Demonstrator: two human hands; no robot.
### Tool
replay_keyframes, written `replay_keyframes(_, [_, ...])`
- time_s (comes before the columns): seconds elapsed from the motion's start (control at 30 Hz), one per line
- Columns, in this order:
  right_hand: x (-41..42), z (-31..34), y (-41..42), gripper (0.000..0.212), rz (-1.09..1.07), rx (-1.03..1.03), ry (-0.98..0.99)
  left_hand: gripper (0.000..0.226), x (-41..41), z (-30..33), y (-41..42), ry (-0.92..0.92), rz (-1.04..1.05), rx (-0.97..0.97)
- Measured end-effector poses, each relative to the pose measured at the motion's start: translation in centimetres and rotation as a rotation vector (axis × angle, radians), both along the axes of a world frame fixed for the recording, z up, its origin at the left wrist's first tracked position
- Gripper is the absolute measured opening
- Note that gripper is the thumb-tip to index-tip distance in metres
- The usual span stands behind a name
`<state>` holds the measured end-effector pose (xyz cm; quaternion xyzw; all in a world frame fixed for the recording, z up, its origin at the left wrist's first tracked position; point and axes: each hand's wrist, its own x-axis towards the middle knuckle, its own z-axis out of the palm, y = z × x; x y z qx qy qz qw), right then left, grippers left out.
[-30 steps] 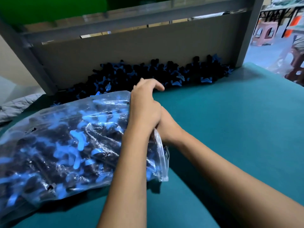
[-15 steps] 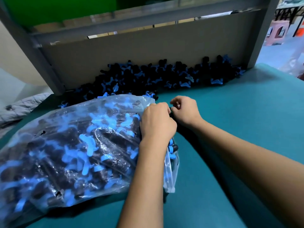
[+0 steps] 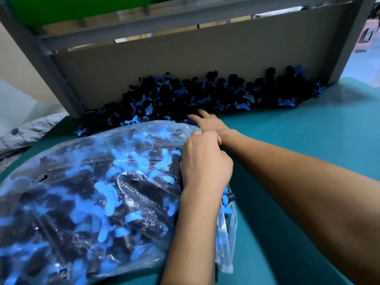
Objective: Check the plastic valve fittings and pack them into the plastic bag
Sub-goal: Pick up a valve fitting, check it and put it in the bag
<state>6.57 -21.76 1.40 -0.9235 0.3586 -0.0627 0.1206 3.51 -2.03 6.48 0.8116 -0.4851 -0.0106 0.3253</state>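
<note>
Reaching away from the bag's mouth, the right hand [image 3: 207, 122] is stretching, fingers straight, toward the loose fittings [image 3: 205, 95]; the left hand [image 3: 203, 161] is gripping the full, heavy, slippery bag [image 3: 82, 192] at its mouth.

The plastic bag [image 3: 82, 202] runs off the picture's left and bottom edges, so its far end is out of sight, and the fittings inside show only as blurred blue and black shapes through the film. The left hand [image 3: 205, 163] covers the bag's mouth; its fingertips are curled under and hidden. The right hand [image 3: 207, 121] is smeared by motion at the edge of the loose pile of valve fittings [image 3: 205, 93] along the bench's back edge; whether it touches a fitting cannot be told. The right forearm is cut off by the right edge
</note>
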Motion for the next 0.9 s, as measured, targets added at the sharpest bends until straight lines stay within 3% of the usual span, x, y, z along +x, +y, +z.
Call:
replay_keyframes(0.1, [-1.2, -0.4, 0.6, 0.044, 0.000, -0.116, -0.096, 0.030, 0.0, 0.0, 0.0, -0.001, 0.009, 0.004])
replay_keyframes(0.27, [-5.3, 0.0, 2.7, 0.036, 0.029, -0.241, -0.054, 0.032, -0.2, 0.1, -0.1, -0.017, -0.001, 0.051])
replay_keyframes(0.47, [-12.7, -0.4, 7.9, 0.023, -0.147, -0.016, -0.571, 0.028, -0.4, 0.3, 0.1, 0.031, 0.001, 0.016])
replay_keyframes(0.6, [-16.2, -0.2, 10.9, 0.011, -0.320, 0.506, -1.108, 0.029, -0.5, 0.0, -0.4, 0.072, -0.084, -0.096])
replay_keyframes(0.67, [-17.4, -0.3, 11.6, 0.016, -0.345, 0.774, -1.299, 0.026, -0.8, -0.5, -0.9, 0.142, -0.191, -0.117])
replay_keyframes(0.8, [-18.8, -0.7, 12.0, 0.013, -0.251, 1.207, -1.512, 0.020, -1.1, -1.4, -1.5, 0.248, -0.254, -0.120])
replay_keyframes(0.9, [-19.3, -1.0, 11.8, 0.027, -0.174, 1.307, -1.541, 0.022, -0.7, -1.7, -1.5, 0.364, -0.230, -0.149])
